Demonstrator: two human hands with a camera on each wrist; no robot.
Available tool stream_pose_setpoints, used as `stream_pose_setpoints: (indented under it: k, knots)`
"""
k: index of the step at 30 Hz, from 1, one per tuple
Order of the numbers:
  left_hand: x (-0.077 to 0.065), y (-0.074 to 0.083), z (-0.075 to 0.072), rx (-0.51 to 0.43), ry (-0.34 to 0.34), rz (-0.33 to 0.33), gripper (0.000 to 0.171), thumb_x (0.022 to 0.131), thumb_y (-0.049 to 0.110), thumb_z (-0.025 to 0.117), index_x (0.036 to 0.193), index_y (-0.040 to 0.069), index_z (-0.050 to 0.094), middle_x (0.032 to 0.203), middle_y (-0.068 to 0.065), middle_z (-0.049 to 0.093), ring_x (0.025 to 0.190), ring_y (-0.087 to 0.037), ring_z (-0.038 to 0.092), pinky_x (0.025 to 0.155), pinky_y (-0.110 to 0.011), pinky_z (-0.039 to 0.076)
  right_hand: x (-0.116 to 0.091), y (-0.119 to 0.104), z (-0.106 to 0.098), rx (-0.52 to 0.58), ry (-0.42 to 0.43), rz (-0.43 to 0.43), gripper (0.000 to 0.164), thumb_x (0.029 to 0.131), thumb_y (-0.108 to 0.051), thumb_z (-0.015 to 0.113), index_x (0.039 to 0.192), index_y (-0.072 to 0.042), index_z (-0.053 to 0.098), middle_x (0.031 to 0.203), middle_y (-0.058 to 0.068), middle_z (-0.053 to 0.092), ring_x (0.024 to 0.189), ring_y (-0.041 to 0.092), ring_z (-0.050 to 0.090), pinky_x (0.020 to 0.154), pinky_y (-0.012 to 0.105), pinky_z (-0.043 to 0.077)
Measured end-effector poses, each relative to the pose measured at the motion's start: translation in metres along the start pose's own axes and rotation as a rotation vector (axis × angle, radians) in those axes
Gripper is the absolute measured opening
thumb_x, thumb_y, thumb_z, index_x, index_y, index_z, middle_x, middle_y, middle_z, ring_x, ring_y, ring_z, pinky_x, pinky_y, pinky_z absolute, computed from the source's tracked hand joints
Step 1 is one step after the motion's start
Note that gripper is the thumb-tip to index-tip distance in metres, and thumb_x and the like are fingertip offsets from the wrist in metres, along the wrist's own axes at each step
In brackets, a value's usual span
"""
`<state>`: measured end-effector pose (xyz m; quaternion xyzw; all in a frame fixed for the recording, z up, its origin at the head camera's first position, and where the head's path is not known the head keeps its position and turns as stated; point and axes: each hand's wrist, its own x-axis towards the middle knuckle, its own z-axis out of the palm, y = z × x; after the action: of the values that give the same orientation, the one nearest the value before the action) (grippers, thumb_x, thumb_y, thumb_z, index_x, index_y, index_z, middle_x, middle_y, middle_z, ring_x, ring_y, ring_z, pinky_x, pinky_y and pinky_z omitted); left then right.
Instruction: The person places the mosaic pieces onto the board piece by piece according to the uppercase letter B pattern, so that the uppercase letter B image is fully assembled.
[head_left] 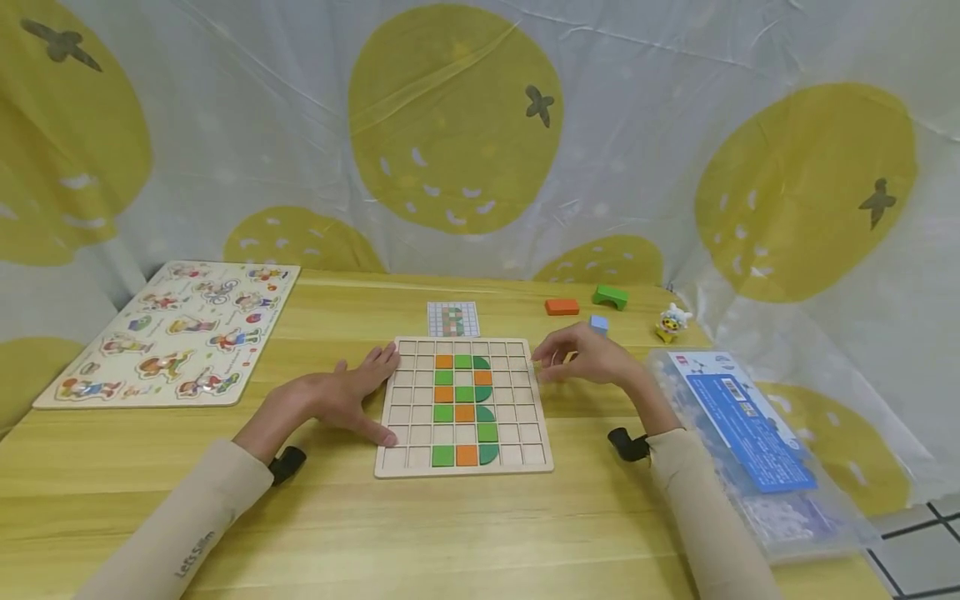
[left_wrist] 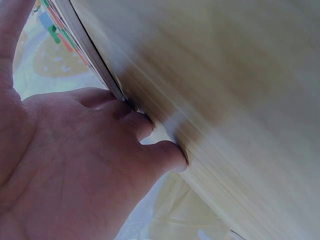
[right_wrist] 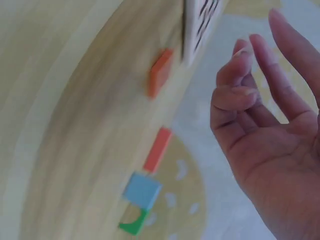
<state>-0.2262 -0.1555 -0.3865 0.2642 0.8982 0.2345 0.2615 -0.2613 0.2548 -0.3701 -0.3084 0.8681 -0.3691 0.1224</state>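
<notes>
A wooden grid board [head_left: 513, 414] lies in the middle of the table. Orange squares [head_left: 444, 362], light green squares [head_left: 444, 413] and dark green rounded tiles [head_left: 488, 454] form a pattern in its cells. My left hand [head_left: 337, 404] spreads along the board's left edge, thumb near the lower corner and fingertips touching higher up. At the board's upper right edge hovers my right hand [head_left: 588, 354]; its fingers [right_wrist: 280, 90] are loosely bent with nothing visible between them. Behind the board is a small pattern card [head_left: 453, 320] with a similar design.
On the left lies a picture puzzle board [head_left: 172, 333]. Back right are an orange block [head_left: 562, 307], a green arch block [head_left: 611, 297], a blue block [head_left: 598, 323] and a small figurine [head_left: 672, 323]. A clear plastic case [head_left: 795, 529] with a blue label occupies the right edge.
</notes>
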Motion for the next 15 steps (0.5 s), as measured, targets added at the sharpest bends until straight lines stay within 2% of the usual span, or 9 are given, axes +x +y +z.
stream_pose_setpoints:
  k: [3,6,11,15]
  knots:
    - [0.001,-0.001,0.000,-0.002,-0.003,-0.004,0.134,0.086,0.052,0.090,0.170,-0.006,0.003,0.178,-0.025,-0.012,0.164,-0.046,-0.012,0.125,-0.075,-0.007,-0.007,0.018,-0.008,0.034,0.004,0.060,0.029,0.094,-0.001,0.082,0.120,0.010,0.074,0.106,0.022,0.075,0.092,0.027,0.069,0.077,0.029,0.059]
    - [0.002,-0.003,0.000,-0.002,-0.006,-0.006,0.133,0.087,0.053,0.089,0.170,-0.006,0.003,0.178,-0.024,-0.012,0.164,-0.046,-0.012,0.126,-0.074,-0.007,-0.010,0.030,-0.010,0.049,0.009,0.117,0.033,0.095,0.000,0.081,0.123,0.013,0.070,0.104,0.023,0.072,0.091,0.025,0.066,0.074,0.026,0.056]
    - [0.002,-0.002,0.000,0.001,-0.007,-0.006,0.133,0.087,0.053,0.089,0.170,-0.006,0.003,0.179,-0.024,-0.012,0.165,-0.046,-0.011,0.126,-0.074,-0.007,-0.013,0.039,-0.011,0.040,0.030,0.221,0.034,0.095,-0.002,0.082,0.123,0.012,0.071,0.098,0.014,0.069,0.088,0.019,0.060,0.072,0.024,0.052]
    - [0.002,-0.001,0.000,-0.002,-0.010,-0.008,0.133,0.087,0.053,0.089,0.170,-0.006,0.003,0.179,-0.024,-0.012,0.165,-0.046,-0.012,0.126,-0.074,-0.007,-0.012,0.042,-0.009,0.007,0.038,0.239,0.025,0.095,-0.002,0.081,0.116,0.009,0.075,0.093,0.007,0.069,0.085,0.016,0.059,0.071,0.023,0.051]
